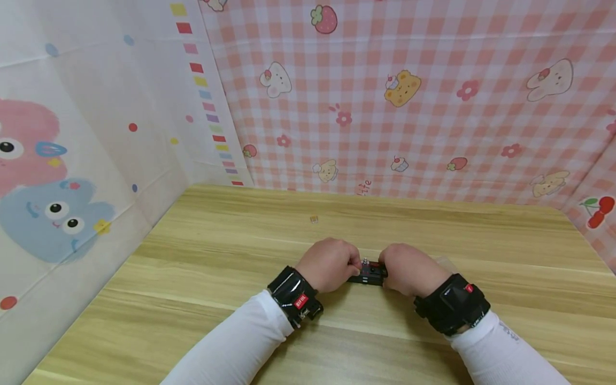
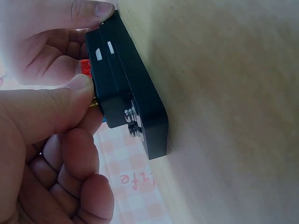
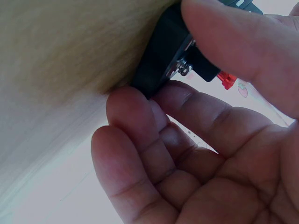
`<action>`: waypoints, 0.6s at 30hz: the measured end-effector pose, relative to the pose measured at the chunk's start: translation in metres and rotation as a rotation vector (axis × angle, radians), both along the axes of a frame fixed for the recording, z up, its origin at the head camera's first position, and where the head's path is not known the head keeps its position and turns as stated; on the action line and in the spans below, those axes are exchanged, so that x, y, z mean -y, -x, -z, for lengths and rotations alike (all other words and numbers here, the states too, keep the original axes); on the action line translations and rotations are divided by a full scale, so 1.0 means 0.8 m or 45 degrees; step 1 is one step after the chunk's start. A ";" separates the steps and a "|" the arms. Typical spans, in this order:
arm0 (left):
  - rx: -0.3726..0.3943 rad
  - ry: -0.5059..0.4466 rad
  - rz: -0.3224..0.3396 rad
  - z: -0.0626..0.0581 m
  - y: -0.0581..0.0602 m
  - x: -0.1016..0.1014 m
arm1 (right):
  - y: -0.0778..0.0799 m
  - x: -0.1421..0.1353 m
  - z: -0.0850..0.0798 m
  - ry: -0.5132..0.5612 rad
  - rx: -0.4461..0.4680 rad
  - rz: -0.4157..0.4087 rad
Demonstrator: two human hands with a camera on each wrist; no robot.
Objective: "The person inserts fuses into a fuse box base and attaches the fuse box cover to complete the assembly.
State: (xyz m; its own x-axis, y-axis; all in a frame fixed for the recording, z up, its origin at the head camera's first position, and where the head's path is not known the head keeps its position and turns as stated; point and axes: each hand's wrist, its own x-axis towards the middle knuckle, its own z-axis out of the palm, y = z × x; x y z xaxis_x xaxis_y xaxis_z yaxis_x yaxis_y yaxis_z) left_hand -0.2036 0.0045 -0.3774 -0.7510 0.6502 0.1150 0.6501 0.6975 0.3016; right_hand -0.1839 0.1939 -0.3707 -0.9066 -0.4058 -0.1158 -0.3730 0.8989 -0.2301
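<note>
A small black rectangular device point(image 1: 366, 279) with a stepped base lies on the wooden table between both hands. Metal terminal screws point(image 2: 132, 122) show at its near end in the left wrist view, and a red part point(image 3: 226, 80) stands on its top side. My left hand point(image 1: 331, 264) pinches a thin gold-coloured piece point(image 2: 94, 101) at the top of the device between thumb and index finger; the fingers hide most of that piece. With thumb and fingers, my right hand point(image 1: 409, 268) grips the device's right end, and its fingertips point(image 3: 128, 109) rest close to the tabletop.
Behind the left hand, a tiny square orange-and-silver piece point(image 1: 314, 219) lies on the table point(image 1: 216, 251). A pale, translucent flat piece point(image 1: 446, 263) sits beyond the right wrist. Patterned cloths point(image 1: 385, 133) hang at the back and sides.
</note>
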 end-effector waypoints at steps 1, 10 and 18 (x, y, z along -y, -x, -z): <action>0.003 -0.001 -0.001 0.000 0.000 0.000 | 0.000 0.000 0.000 0.001 -0.001 -0.001; 0.007 -0.016 -0.007 0.000 0.000 0.000 | 0.000 0.000 0.001 0.009 -0.019 -0.017; -0.015 -0.004 0.006 0.001 0.000 -0.002 | -0.001 0.000 0.000 0.012 -0.007 -0.010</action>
